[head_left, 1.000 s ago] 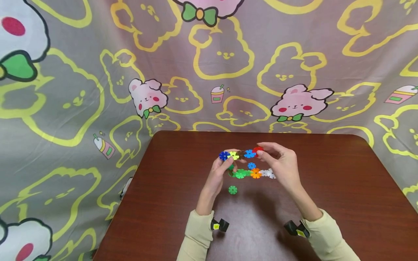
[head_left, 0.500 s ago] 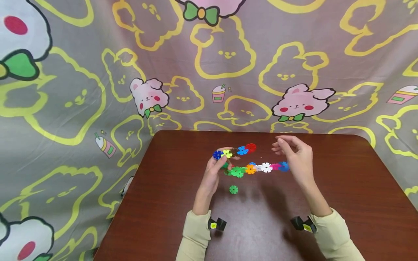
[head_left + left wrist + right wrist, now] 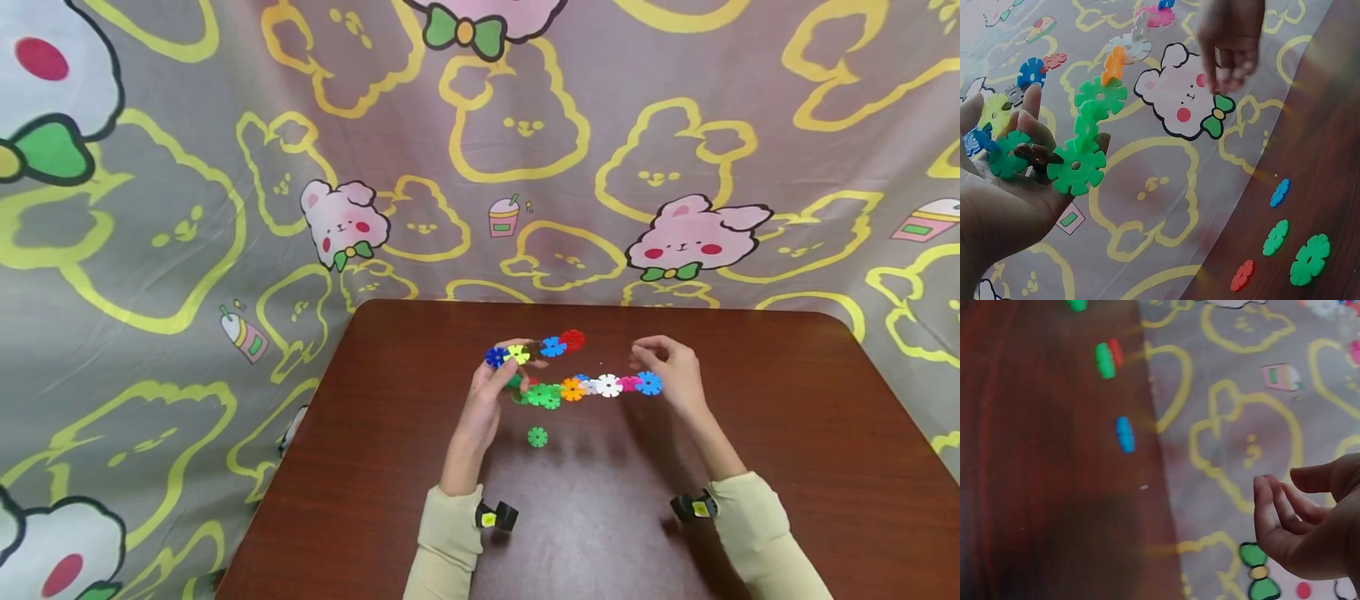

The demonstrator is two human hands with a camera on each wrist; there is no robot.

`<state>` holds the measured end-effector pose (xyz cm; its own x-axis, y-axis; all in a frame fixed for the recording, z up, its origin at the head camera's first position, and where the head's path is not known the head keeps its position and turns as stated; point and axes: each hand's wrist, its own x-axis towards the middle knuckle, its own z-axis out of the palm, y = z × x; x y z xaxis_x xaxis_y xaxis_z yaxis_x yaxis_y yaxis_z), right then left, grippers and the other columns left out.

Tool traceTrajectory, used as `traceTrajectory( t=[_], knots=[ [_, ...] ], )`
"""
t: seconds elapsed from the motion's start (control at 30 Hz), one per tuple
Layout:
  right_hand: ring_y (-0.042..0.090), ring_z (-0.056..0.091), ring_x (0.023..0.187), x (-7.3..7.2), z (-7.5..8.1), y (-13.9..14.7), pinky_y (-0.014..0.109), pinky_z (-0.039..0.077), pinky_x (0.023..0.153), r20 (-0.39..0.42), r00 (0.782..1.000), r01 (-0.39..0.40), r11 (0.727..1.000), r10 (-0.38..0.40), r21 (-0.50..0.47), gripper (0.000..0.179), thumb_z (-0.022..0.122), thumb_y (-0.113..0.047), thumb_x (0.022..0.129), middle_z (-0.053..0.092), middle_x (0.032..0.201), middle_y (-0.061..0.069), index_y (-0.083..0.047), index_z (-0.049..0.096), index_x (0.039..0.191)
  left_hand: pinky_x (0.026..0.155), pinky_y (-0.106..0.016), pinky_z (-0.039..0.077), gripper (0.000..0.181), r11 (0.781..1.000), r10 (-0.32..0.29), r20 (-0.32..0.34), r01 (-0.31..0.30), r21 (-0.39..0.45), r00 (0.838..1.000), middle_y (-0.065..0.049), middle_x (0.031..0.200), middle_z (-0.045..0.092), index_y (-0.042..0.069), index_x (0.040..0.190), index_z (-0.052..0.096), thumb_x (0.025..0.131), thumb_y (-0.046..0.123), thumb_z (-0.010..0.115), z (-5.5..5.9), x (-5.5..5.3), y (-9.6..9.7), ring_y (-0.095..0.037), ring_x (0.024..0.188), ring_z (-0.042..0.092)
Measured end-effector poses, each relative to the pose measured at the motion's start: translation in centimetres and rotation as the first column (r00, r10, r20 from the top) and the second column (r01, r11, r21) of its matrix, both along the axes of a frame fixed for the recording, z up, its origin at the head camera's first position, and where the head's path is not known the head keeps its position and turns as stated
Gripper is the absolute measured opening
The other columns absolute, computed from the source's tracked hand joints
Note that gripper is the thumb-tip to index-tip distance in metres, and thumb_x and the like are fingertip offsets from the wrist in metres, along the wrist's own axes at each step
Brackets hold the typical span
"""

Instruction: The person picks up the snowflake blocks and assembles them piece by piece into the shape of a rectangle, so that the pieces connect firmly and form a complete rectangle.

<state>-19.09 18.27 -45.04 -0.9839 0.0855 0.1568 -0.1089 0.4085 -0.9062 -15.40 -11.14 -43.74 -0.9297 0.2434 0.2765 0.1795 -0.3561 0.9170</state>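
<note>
My left hand (image 3: 483, 404) holds a chain of interlocking snowflake discs (image 3: 572, 389) above the table, thumb over the yellow disc (image 3: 516, 355). One arm of the chain runs through brown and blue to a red disc (image 3: 573, 340). The other arm, through green, orange, white and pink, ends in a blue disc (image 3: 648, 383). In the left wrist view the green discs (image 3: 1077, 166) hang beside the fingers. My right hand (image 3: 678, 375) is just right of that blue end, fingers loosely bent. Nothing is in the right hand (image 3: 1310, 528) in its wrist view.
Loose discs lie on the brown table (image 3: 360, 450): a green disc (image 3: 537, 437) nearer me, plus a blue disc (image 3: 1280, 192), another green disc (image 3: 1275, 237) and a red disc (image 3: 1242, 275). A patterned cloth (image 3: 555, 150) hangs behind the table.
My right hand has let go of the chain's red end, drawn away to the right, then lowered slightly. The left hand has shifted a little left with the chain.
</note>
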Motion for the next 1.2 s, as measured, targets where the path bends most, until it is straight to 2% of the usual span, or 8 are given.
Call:
traceTrajectory(
  t=[0.17, 0.27, 0.4, 0.53, 0.67, 0.8, 0.93, 1.2],
  knots=[
    [-0.008, 0.059, 0.071, -0.9, -2.7, -0.1, 0.017, 0.046, 0.060, -0.017, 1.000, 0.002, 0.991, 0.000, 0.136, 0.023, 0.073, -0.008, 0.096, 0.075, 0.096, 0.026, 0.011, 0.071, 0.109, 0.062, -0.028, 0.042, 0.036, 1.000, 0.010, -0.004, -0.010, 0.020, 1.000, -0.001, 0.107, 0.075, 0.006, 0.135, 0.058, 0.105, 0.023, 0.049, 0.0, -0.2, -0.2, -0.013, 0.070, 0.054],
    [-0.009, 0.056, 0.068, -1.4, -4.4, -0.5, 0.017, 0.045, 0.058, -0.035, 0.999, -0.024, 0.991, 0.029, 0.135, 0.023, 0.075, -0.002, 0.091, 0.075, 0.096, 0.025, 0.012, 0.070, 0.108, 0.061, -0.026, 0.042, 0.038, 0.999, 0.016, -0.004, -0.016, 0.032, 1.000, -0.004, 0.106, 0.075, 0.001, 0.135, 0.056, 0.105, 0.022, 0.049, 0.0, -0.2, -0.4, -0.012, 0.069, 0.055],
    [0.006, 0.058, 0.062, -1.9, -6.1, -1.5, 0.023, 0.046, 0.055, -0.016, 0.994, -0.108, 0.987, 0.110, 0.122, 0.031, 0.067, 0.009, 0.081, 0.072, 0.091, 0.026, 0.013, 0.067, 0.112, 0.061, -0.027, 0.041, 0.040, 0.998, 0.025, 0.005, -0.025, 0.049, 1.000, -0.004, 0.106, 0.075, -0.005, 0.136, 0.053, 0.106, 0.022, 0.049, 0.2, -0.2, -0.5, -0.013, 0.069, 0.053],
    [0.032, 0.060, 0.079, -2.5, -6.8, -2.7, 0.036, 0.048, 0.066, -0.009, 0.983, -0.174, 0.949, 0.183, 0.262, 0.037, 0.070, 0.006, 0.076, 0.068, 0.095, 0.027, 0.012, 0.067, 0.112, 0.062, -0.026, 0.041, 0.041, 0.997, 0.034, 0.025, -0.035, 0.068, 0.999, -0.003, 0.105, 0.075, -0.003, 0.135, 0.054, 0.105, 0.024, 0.050, 0.2, -0.2, -0.6, -0.014, 0.069, 0.052],
    [0.046, 0.058, 0.096, -2.8, -7.3, -3.8, 0.050, 0.049, 0.081, -0.030, 0.973, -0.205, 0.913, 0.230, 0.353, 0.037, 0.082, -0.001, 0.078, 0.066, 0.102, 0.029, 0.014, 0.067, 0.108, 0.063, -0.026, 0.042, 0.033, 0.995, 0.037, 0.037, -0.041, 0.089, 0.999, -0.007, 0.106, 0.075, 0.007, 0.131, 0.060, 0.105, 0.025, 0.052, 0.1, -0.3, -0.6, -0.014, 0.069, 0.051],
    [0.045, 0.058, 0.101, -2.7, -7.7, -4.4, 0.049, 0.049, 0.086, -0.011, 0.970, -0.228, 0.922, 0.244, 0.313, 0.040, 0.083, -0.001, 0.079, 0.062, 0.108, 0.029, 0.016, 0.063, 0.109, 0.063, -0.025, 0.041, 0.026, 0.994, 0.035, 0.037, -0.039, 0.099, 0.999, -0.007, 0.105, 0.075, 0.016, 0.126, 0.064, 0.105, 0.025, 0.052, 0.0, -0.4, -0.6, -0.013, 0.068, 0.052],
    [0.041, 0.063, 0.101, -2.5, -8.2, -4.8, 0.049, 0.051, 0.088, 0.021, 0.967, -0.251, 0.928, 0.255, 0.274, 0.041, 0.083, 0.000, 0.081, 0.057, 0.113, 0.026, 0.013, 0.058, 0.110, 0.062, -0.025, 0.041, 0.026, 0.994, 0.037, 0.033, -0.040, 0.099, 0.999, -0.003, 0.104, 0.075, 0.016, 0.127, 0.063, 0.106, 0.024, 0.050, 0.0, -0.5, -0.7, -0.012, 0.068, 0.053],
    [0.040, 0.060, 0.092, -2.7, -8.5, -4.9, 0.053, 0.051, 0.081, -0.047, 0.950, -0.273, 0.892, 0.310, 0.362, 0.030, 0.082, 0.005, 0.077, 0.057, 0.102, 0.024, 0.005, 0.064, 0.102, 0.062, -0.027, 0.039, 0.026, 0.994, 0.041, 0.030, -0.044, 0.097, 0.999, -0.005, 0.105, 0.076, 0.014, 0.128, 0.063, 0.107, 0.022, 0.049, 0.1, -0.5, -0.7, -0.013, 0.068, 0.053]
  ],
)
